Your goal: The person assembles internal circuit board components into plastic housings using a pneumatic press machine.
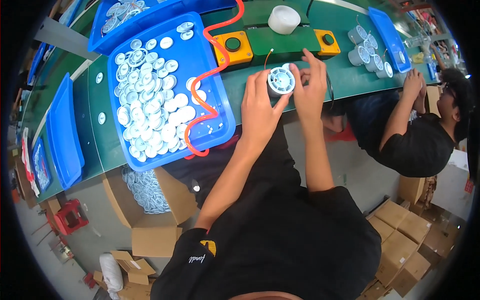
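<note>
Near the table's front edge, my left hand (261, 102) is closed around a round white plastic housing (281, 81) with a spoked inner ring. Its open face points up toward me. A thin reddish wire (267, 60) with a small white connector at its tip stands up behind the housing. My right hand (310, 85) is on the other side, its thumb against the rim and its fingers stretched apart. Beside that thumb shows a small white rounded part; I cannot tell whether it belongs to the housing.
A blue tray (227, 117) of white round caps lies left, crossed by a coiled orange air hose (225, 65). Behind my hands stands a green fixture (285, 47) with a white cylinder (284, 20) and two yellow button boxes. Several similar housings (374, 62) stand right, near another person (417, 130).
</note>
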A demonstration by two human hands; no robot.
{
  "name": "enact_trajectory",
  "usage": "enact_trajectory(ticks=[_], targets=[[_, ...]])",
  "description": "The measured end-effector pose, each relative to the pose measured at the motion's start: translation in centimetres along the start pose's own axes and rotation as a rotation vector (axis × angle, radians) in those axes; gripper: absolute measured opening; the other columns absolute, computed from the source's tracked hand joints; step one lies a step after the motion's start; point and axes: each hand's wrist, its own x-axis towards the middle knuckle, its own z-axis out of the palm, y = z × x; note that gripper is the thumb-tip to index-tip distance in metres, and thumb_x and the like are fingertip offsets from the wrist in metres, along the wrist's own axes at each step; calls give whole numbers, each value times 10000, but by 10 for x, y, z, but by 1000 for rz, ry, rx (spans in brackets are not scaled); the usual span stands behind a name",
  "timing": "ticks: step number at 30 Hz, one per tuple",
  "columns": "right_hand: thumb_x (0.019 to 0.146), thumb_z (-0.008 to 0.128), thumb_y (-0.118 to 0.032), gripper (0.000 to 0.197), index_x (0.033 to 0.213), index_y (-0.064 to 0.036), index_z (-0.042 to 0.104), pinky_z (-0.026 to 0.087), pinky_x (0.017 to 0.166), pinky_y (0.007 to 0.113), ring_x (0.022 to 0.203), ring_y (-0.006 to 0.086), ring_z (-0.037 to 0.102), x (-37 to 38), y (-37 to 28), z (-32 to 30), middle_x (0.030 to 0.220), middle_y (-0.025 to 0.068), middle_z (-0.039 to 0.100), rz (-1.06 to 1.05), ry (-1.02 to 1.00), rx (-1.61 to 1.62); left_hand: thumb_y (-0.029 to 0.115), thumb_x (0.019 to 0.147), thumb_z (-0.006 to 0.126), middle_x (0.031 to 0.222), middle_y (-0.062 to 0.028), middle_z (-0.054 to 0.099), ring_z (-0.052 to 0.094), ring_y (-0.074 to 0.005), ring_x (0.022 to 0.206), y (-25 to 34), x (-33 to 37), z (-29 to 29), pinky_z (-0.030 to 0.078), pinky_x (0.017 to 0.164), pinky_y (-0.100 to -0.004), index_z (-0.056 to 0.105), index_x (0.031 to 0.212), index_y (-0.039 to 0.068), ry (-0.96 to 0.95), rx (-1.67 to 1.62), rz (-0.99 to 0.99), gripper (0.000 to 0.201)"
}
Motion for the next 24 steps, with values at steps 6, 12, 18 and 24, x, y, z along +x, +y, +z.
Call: enact_trajectory(ticks=[6,12,18,24], targets=[[902,765,-32,395,1288,-37,681,535,682,346,794,230,655,-9,-3,-4,1119,125,682,-127,-125,-102,110,813,869,1237,-204,598,638,-390,1116,8,-15,-18,529,930,-441,555,1314,-16,33,57,-37,605],[848,778,-9,239,1079,-36,720,538,838,423,996,348,646,-4,6,-5,1129,129,690,-257,-253,-220,96,784,862,1264,-209,570,596,-415,1145,3,-19,-16,494,967,-475,541,1324,-23,19,50,-4,639],[853,750,27,262,1104,-39,713,542,815,406,1001,291,660,-11,-25,-18,1149,123,698,51,-185,9,81,783,858,1270,-209,569,587,-415,1167,-3,-23,-20,485,974,-482,530,1338,-19,23,49,23,652],[846,764,30,212,1052,-24,760,535,946,383,1124,314,651,-40,-51,-15,1226,115,720,-299,-307,-94,40,791,830,1232,-234,583,608,-440,1124,-8,-20,-16,513,939,-468,534,1343,-24,85,35,98,629]])
